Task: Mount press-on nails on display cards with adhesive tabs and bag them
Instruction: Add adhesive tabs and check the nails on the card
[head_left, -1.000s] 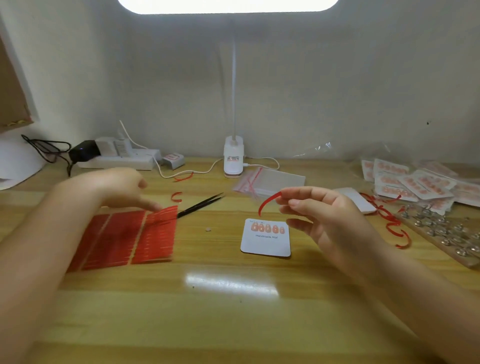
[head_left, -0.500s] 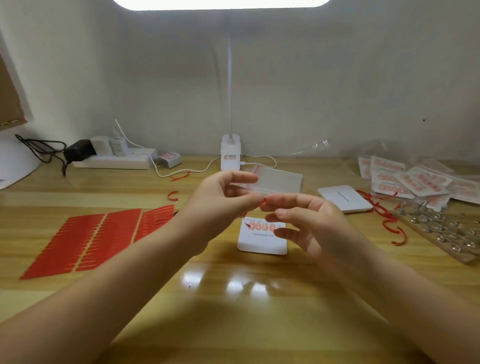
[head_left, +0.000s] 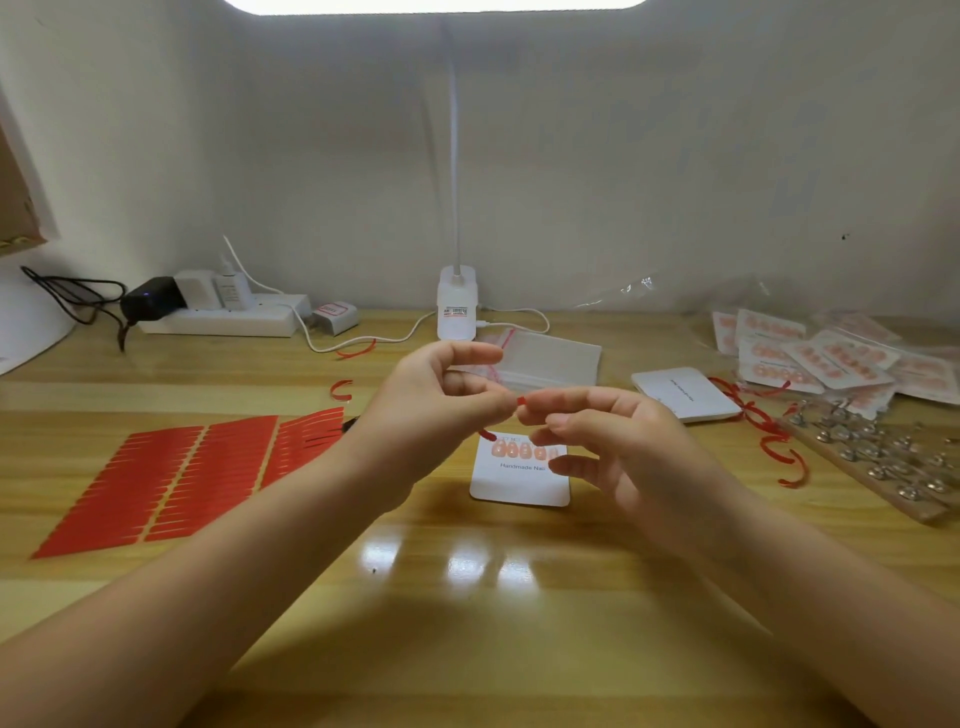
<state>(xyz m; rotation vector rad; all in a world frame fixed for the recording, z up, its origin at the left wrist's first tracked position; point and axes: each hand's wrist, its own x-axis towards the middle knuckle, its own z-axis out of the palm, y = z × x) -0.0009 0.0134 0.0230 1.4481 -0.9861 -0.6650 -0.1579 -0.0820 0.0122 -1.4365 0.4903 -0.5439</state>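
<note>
Red adhesive strip, apparently a tab, is pinched between your left hand and right hand, above the nail display card; tab sheets lie at nine o'clock.

hands pinching red strip, card below

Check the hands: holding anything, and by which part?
Both hands pinch one thin red strip: left hand and right hand meet fingertip to fingertip at its upper end, above the nail card. The rest of the strip is mostly hidden.
</note>
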